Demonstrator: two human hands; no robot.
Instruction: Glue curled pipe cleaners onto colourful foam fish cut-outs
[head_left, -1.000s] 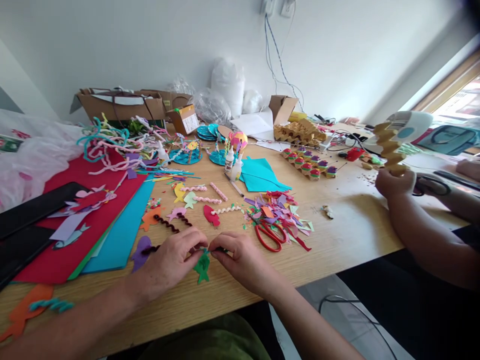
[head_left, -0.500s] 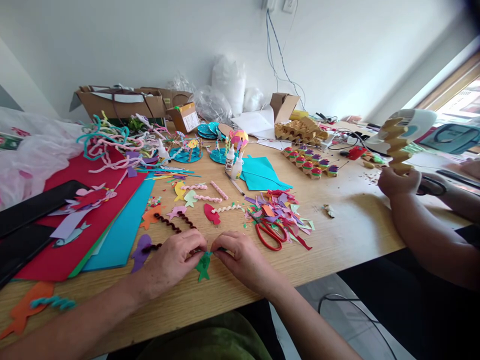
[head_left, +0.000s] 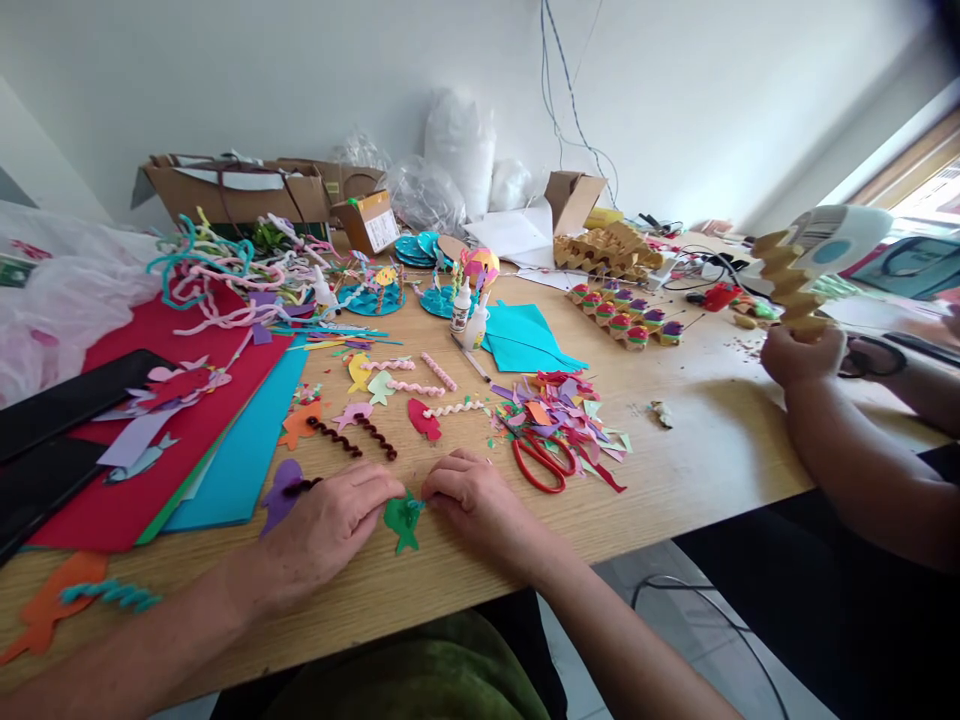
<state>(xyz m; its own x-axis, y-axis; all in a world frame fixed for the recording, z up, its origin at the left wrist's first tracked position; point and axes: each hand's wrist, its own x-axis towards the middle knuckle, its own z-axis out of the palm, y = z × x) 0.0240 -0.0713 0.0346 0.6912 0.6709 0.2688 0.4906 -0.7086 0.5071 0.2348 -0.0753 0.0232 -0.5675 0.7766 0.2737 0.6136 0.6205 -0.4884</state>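
Note:
A green paper fish (head_left: 397,520) lies on the table between my two hands, with a short teal pipe cleaner (head_left: 411,508) curled on its middle. My right hand (head_left: 480,510) has its fingers closed at the right end of that pipe cleaner. Along the fish's upper left edge rests my left hand (head_left: 341,515), fingers drawn together; what its fingertips hold, if anything, is hidden. Partly behind my left wrist is a purple paper fish (head_left: 280,492) with a dark brown pipe cleaner. Further up lie an orange fish (head_left: 300,425), a red fish (head_left: 425,418) and a yellow fish (head_left: 358,371).
Red-handled scissors (head_left: 544,465) lie beside a heap of paper scraps (head_left: 555,405). Glue bottles (head_left: 474,325) stand behind the fish. Coloured sheets (head_left: 225,450) and a tangle of pipe cleaners (head_left: 225,270) are at left. At right, another person's hand (head_left: 802,352) holds an egg-carton strip.
My left hand has shifted slightly left, away from my right hand, uncovering more of the green fish. The view has tilted a little. The other person's carton strip leans further left.

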